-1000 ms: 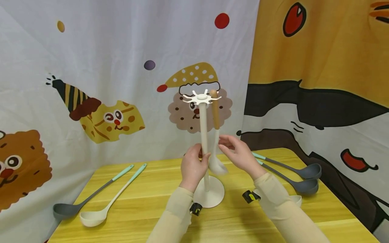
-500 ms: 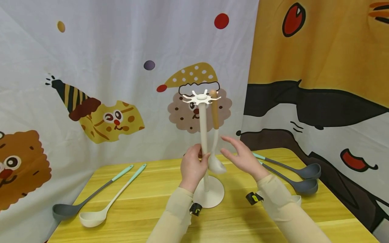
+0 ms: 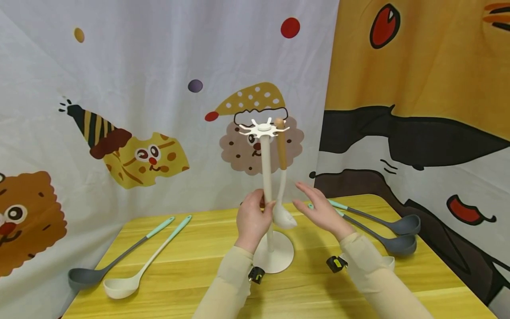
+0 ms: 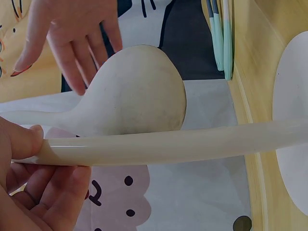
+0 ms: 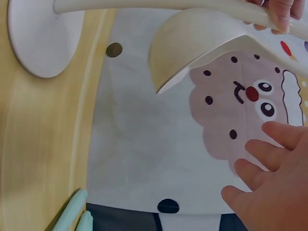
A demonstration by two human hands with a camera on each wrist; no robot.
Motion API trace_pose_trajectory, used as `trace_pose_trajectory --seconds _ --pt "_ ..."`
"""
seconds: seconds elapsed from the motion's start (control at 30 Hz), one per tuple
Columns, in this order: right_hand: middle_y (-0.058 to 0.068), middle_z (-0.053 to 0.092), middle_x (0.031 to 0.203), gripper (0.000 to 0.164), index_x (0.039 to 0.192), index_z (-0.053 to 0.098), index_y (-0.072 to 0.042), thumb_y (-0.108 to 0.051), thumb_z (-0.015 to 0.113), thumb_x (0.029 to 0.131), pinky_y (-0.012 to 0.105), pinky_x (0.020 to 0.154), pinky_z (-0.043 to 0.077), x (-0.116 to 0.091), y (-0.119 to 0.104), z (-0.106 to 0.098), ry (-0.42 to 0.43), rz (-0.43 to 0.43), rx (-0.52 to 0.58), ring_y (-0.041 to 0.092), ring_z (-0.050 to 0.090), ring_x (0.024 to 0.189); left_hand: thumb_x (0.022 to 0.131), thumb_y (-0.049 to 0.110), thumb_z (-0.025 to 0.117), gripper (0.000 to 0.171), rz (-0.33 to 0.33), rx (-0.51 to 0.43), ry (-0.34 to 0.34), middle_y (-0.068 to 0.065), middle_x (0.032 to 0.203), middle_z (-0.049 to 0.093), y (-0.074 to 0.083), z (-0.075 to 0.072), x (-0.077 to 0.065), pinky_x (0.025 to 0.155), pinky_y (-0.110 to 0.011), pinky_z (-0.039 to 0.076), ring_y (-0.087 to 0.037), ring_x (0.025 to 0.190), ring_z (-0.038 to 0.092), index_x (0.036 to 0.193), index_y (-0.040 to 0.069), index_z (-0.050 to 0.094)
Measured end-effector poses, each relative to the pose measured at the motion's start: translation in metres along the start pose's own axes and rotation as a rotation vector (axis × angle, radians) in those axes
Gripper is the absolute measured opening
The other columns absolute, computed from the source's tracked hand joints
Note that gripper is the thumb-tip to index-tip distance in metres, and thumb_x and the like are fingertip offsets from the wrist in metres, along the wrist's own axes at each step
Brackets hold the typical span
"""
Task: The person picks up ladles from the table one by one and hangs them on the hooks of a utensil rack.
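Note:
A white utensil stand [image 3: 266, 168] with a ring of hooks on top rises from a round base on the table. From its right side hangs a white ladle [image 3: 283, 217] with a wooden handle, bowl downward. My left hand [image 3: 253, 219] grips the stand's pole at mid-height, thumb and fingers round it in the left wrist view. To the right of the ladle, my right hand [image 3: 324, 212] is in the air with its fingers extended, holding nothing. In the right wrist view a gap shows between those fingers and the ladle's bowl [image 5: 187, 43].
On the wooden table's left lie a grey ladle [image 3: 85, 277] and a cream ladle [image 3: 121, 287], both with mint handles. Two grey ladles [image 3: 406, 224] lie at the right. A white bowl end [image 3: 390, 262] shows partly behind the right sleeve. Printed curtains hang behind.
My right hand has drawn back to the right from the hanging ladle, its fingers straightening. The ladle, blurred earlier, now hangs steady. My left hand keeps its grip on the pole.

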State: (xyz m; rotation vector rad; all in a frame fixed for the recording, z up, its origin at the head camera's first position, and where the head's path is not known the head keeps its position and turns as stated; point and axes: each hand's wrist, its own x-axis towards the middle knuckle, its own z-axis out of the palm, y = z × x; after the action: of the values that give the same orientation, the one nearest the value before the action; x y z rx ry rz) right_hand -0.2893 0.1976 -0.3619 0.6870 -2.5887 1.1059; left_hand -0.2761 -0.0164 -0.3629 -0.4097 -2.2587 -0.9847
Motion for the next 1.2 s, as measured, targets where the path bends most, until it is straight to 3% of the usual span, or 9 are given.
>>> trace_pose_trajectory --seconds 0.6,1.2 --pt "0.028 0.024 0.156 0.074 0.151 0.028 0.008 -0.042 0.051 0.102 0.066 0.112 0.014 -0.011 0.025 0.004 -0.028 0.055 -0.103 0.048 0.013 0.145 0.089 0.020 0.076 0.015 0.000 0.002 -0.002 -0.001 0.082 0.061 -0.001 -0.001 0.000 0.063 -0.030 0.054 -0.018 0.073 0.061 0.095 0.011 0.065" --pt "0.031 0.020 0.157 0.082 0.152 0.027 0.007 -0.048 0.055 0.098 0.063 0.114 0.009 -0.020 0.052 0.006 -0.057 0.145 -0.207 0.051 0.013 0.144 0.089 0.020 0.076 0.016 0.002 -0.003 0.000 -0.001 0.082 0.060 -0.002 0.000 0.000 0.062 -0.030 0.053 -0.018 0.073 0.061 0.095 0.011 0.065"
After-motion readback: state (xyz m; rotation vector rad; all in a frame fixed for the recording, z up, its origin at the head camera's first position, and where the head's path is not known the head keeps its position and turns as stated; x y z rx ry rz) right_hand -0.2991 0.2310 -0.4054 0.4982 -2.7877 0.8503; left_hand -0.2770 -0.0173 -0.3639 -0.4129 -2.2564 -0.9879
